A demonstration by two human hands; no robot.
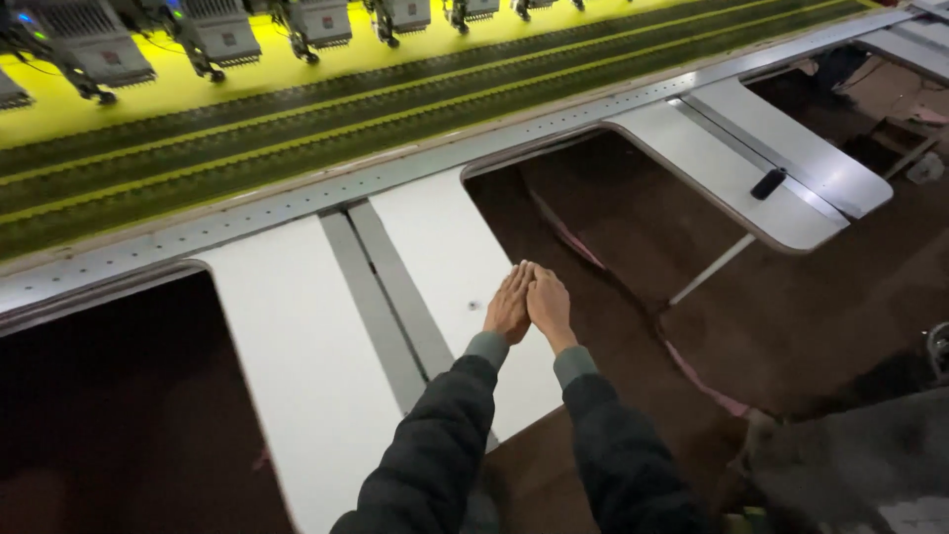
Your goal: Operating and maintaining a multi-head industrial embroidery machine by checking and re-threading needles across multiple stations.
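Note:
My left hand and my right hand are stretched out in front of me, side by side and touching, fingers straight and together, palms facing down. They hover over the right edge of a white table panel. Neither hand holds anything. Dark sleeves with grey-green cuffs cover both arms.
A long embroidery machine runs across the back, with yellow fabric, dark stitched bands and several sewing heads. A metal rail fronts it. White panels alternate with dark gaps. A small black object lies on the right panel.

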